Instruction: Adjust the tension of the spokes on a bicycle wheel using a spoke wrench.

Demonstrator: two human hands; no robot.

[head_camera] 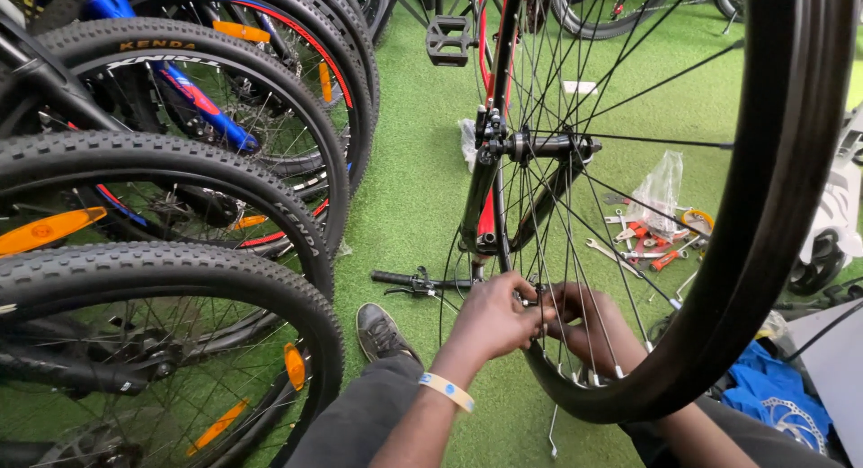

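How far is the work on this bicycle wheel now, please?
Looks done: the wheel sits in the upturned bike's fork, spokes laced. In hand: the left hand and right hand work together at the rim's spokes. Seemingly left: tools lie spread on the green mat.

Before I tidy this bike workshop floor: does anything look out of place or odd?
Yes. Hand tools and a clear plastic bag lie scattered on the green turf right of the upside-down bike. A loose spoke lies below the wheel that the left hand and right hand work on.
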